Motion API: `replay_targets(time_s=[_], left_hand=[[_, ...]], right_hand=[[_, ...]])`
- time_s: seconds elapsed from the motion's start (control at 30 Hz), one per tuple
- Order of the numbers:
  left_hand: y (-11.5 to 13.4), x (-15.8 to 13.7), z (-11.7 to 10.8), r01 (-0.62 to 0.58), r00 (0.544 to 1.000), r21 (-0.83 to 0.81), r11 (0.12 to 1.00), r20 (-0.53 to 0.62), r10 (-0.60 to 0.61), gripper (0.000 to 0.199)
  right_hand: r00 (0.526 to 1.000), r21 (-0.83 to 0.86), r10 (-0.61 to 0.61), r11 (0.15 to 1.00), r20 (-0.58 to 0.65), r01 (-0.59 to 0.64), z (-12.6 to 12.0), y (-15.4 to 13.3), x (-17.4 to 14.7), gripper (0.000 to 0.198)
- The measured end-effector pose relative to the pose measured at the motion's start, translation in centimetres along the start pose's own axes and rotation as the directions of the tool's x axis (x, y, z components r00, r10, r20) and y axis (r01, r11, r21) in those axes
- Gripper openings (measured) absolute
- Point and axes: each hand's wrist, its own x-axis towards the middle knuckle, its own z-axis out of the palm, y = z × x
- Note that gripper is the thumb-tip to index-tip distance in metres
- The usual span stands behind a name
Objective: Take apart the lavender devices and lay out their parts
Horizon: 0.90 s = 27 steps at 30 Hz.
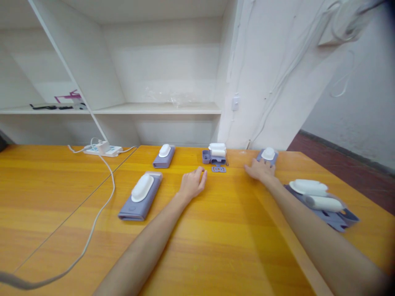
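Note:
My right hand (261, 169) reaches to the back right of the table, fingers spread, at the near edge of a purple-grey case (260, 155) topped by a white oval piece (268, 154). Its fingertips overlap the case; whether they grip it is hidden. My left hand (193, 183) rests loosely curled on the tabletop, a gap between thumb and forefinger, holding nothing. Just beyond it lie an opened purple box with white rounded parts (217, 149) and a flat purple piece with cut-outs (219, 169). To its left are two flat purple cases with white oval tops, one small (164, 156), one larger (140, 197).
At the right, a purple tray (335, 220) carries white rounded pieces (309, 187). A white power strip (106, 151) sits at the back left, its cable (101, 213) curving across the table (228, 246). White shelving (160, 110) stands behind.

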Motion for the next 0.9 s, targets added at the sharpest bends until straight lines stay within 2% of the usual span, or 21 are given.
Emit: replay_targets(time_s=[0.23,0.43,0.63,0.9], left_hand=[[-0.2,0.0,0.1,-0.015,1.0,-0.005,1.0,-0.019,0.015,0.029],[-0.1,0.0,0.1,-0.024,0.999,-0.007,1.0,-0.024,0.024,0.03],[-0.1,0.0,0.1,-0.021,1.0,-0.005,1.0,-0.018,0.021,0.03],[0.0,0.0,0.2,-0.024,0.999,-0.018,1.0,-0.024,0.024,0.029]], right_hand=[[0.989,0.017,-0.131,0.991,0.068,0.13,-1.8,-1.5,-0.7,0.062],[0.962,0.018,-0.274,0.962,0.018,0.273,-2.3,-3.0,-2.9,0.06],[0.902,0.019,-0.422,0.905,-0.095,0.425,-2.5,-4.7,-7.0,0.053],[0.819,0.025,-0.539,0.832,-0.195,0.554,-3.2,-5.8,-14.1,0.051]])
